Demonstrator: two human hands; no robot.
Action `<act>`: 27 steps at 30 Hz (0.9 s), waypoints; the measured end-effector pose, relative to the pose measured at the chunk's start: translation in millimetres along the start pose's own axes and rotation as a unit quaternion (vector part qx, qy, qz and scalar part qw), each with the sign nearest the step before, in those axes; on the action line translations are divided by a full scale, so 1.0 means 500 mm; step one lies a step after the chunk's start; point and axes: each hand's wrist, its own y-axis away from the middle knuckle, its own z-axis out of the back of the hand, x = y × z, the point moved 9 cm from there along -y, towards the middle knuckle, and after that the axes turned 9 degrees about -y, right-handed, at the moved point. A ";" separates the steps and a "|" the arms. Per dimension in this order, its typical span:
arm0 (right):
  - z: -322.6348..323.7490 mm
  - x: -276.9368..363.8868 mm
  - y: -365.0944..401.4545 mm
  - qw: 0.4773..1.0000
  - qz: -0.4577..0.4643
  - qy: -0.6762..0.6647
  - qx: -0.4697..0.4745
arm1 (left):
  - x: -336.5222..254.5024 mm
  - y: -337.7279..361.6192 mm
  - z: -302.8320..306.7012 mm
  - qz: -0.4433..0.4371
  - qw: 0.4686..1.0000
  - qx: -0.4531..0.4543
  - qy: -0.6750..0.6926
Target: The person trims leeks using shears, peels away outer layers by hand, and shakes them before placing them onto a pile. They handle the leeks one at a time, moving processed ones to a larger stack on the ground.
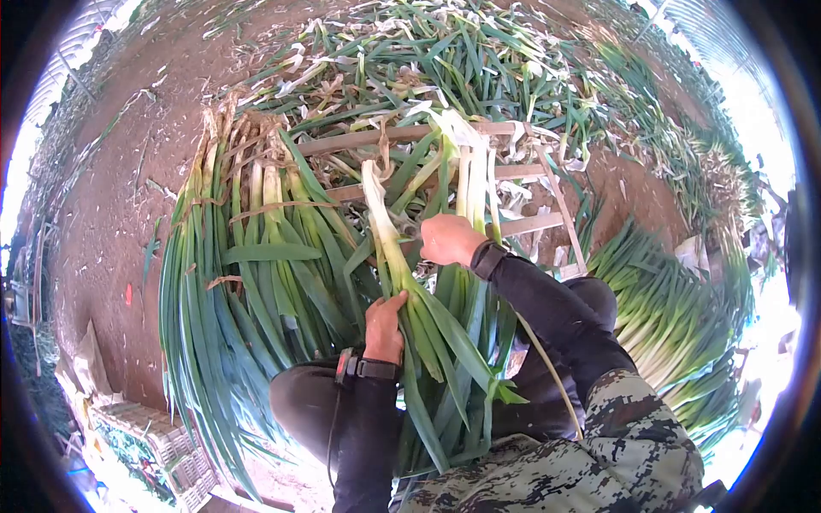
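My left hand is closed round a leek, whose white root end points up and away from me. Its green leaves fan out over my lap. Just right of that stalk, my right hand is curled with its fingers pressed together; what it grips, if anything, is hidden. Behind and below the right hand stand peeled white leek stalks, leaning on a wooden frame. To the left lies a thick bunch of unpeeled leeks with brown, dry root ends.
Trimmed leaves and peelings cover the ground ahead. More leeks are laid in a row at the right. A woven crate stands at the lower left, and bare brown soil shows at the left.
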 end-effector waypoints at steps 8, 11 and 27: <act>0.033 0.046 0.116 0.999 0.022 0.024 -0.025 | -0.075 0.024 0.041 -0.275 0.811 -0.281 -0.433; 0.023 0.065 0.154 0.999 0.041 0.035 -0.008 | -0.140 0.115 -0.050 -0.365 0.626 -0.310 -0.616; -0.002 0.028 0.181 0.999 0.011 0.031 0.007 | -0.061 -0.074 -0.032 -0.155 0.720 -0.171 -0.654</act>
